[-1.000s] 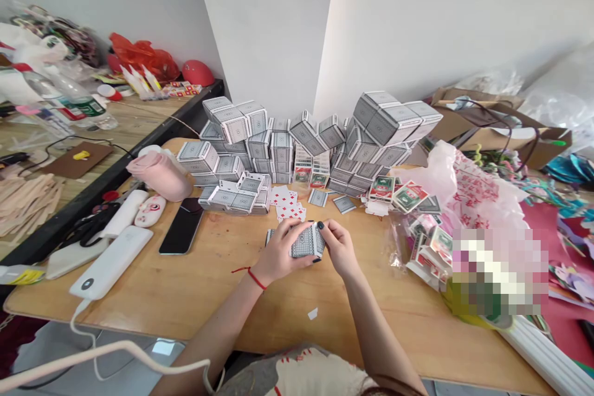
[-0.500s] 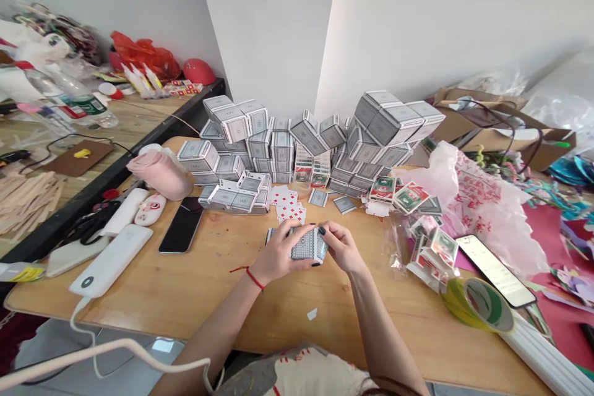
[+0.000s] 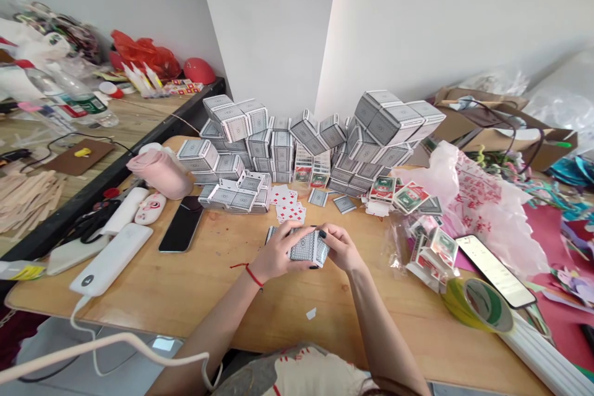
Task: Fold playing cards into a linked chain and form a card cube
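Both of my hands are closed on one small grey-patterned card box (image 3: pixel 307 249) just above the wooden table (image 3: pixel 195 297). My left hand (image 3: pixel 278 255) wraps its left side, with a red string at the wrist. My right hand (image 3: pixel 341 246) pinches the box's right end, dark-painted nails on top. Loose red-suited playing cards (image 3: pixel 288 203) lie fanned on the table just beyond my hands. Behind them rises a wide heap of identical grey card boxes (image 3: pixel 306 136).
A black phone (image 3: pixel 182 224), a white power bank (image 3: pixel 110 258) with its cable, a pink roll (image 3: pixel 160 173) and scissors lie at the left. At the right are a pink plastic bag (image 3: pixel 468 198), red-green card packs (image 3: pixel 399 195), a second phone (image 3: pixel 494 269) and a tape roll (image 3: pixel 477 304).
My hands have turned the card box slightly between them; its position over the table is almost the same. Nothing else has moved.
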`<state>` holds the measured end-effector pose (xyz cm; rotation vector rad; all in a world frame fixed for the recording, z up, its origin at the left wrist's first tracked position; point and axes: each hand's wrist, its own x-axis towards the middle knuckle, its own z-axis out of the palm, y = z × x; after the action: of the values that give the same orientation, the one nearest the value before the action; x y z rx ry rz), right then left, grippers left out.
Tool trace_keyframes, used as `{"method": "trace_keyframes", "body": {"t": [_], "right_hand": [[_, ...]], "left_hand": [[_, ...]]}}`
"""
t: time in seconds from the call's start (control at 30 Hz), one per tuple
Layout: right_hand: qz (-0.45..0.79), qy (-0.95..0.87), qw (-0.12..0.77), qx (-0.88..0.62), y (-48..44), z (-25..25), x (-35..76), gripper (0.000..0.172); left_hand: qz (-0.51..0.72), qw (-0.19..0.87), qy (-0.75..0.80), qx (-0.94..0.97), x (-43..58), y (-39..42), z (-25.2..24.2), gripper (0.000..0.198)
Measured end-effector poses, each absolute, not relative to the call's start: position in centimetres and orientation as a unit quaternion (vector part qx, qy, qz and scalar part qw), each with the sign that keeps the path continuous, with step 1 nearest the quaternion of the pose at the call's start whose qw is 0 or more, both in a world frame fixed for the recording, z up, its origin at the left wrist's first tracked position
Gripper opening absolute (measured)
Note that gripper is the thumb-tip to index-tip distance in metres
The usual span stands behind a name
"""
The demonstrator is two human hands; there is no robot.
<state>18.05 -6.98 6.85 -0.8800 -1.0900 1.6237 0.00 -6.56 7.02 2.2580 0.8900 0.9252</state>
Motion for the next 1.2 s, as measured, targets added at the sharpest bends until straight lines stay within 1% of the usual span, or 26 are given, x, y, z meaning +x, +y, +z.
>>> {"method": "trace_keyframes", "body": {"t": [0.2,0.4,0.5,0.67,0.77,0.87,1.2], "right_hand": [[0.700,-0.430,0.484,-0.302,-6.7,6.5,18.2,0.034],[0.717,-0.405,0.480,-0.303,-6.8,5.8,18.2,0.032],[0.703,-0.402,0.490,-0.322,-6.9,5.5,18.0,0.030],[0.643,-0.410,0.520,-0.385,-7.4,5.0,17.6,0.026],[0.600,-0.427,0.530,-0.421,-7.6,4.8,17.4,0.029],[0.582,-0.458,0.518,-0.428,-7.6,5.0,17.5,0.033],[0.647,-0.479,0.490,-0.333,-7.3,5.9,18.0,0.035]], "left_hand": [[0.346,0.270,0.322,0.839,-0.1,-6.5,6.9,0.065],[0.320,0.283,0.312,0.849,0.0,-6.5,7.5,0.063],[0.323,0.280,0.314,0.848,0.1,-6.5,7.7,0.063],[0.335,0.271,0.323,0.843,0.2,-6.3,7.5,0.063],[0.332,0.274,0.323,0.843,0.2,-6.2,7.5,0.064],[0.323,0.279,0.322,0.845,0.0,-6.2,7.5,0.063],[0.304,0.289,0.329,0.846,-0.1,-6.4,7.6,0.065]]}}
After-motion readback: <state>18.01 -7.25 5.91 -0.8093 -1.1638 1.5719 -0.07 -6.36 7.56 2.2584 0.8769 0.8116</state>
